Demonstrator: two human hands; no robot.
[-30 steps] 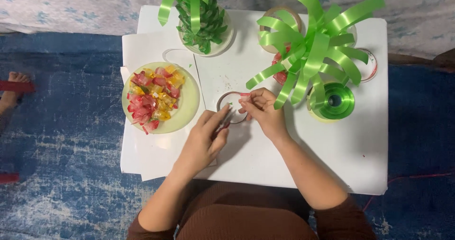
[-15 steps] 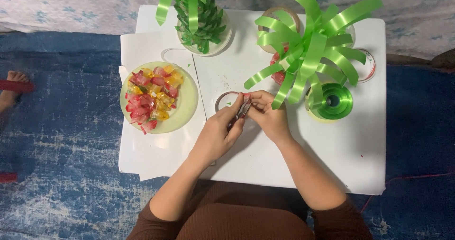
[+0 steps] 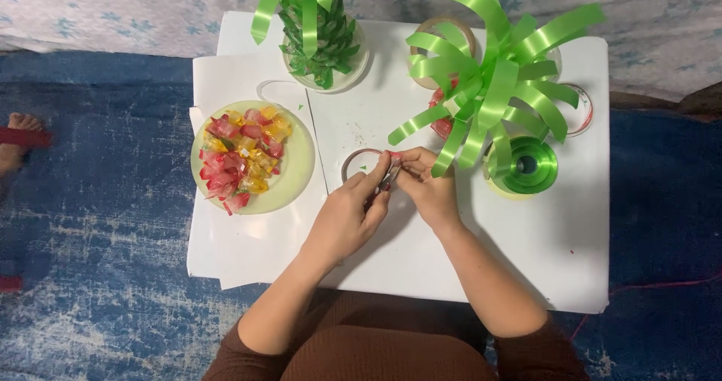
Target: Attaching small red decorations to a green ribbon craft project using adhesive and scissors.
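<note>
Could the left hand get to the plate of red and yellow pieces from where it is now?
Probably yes. The left hand sits just right of the plate, with only bare white table between them. It would first have to leave the small tool both hands work on.

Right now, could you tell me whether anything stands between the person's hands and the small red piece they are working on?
Nothing visible does. The left hand and right hand meet directly at the small red piece, with a thin metal tool between them. The green ribbon loops hang beside the right hand, not across it.
</note>
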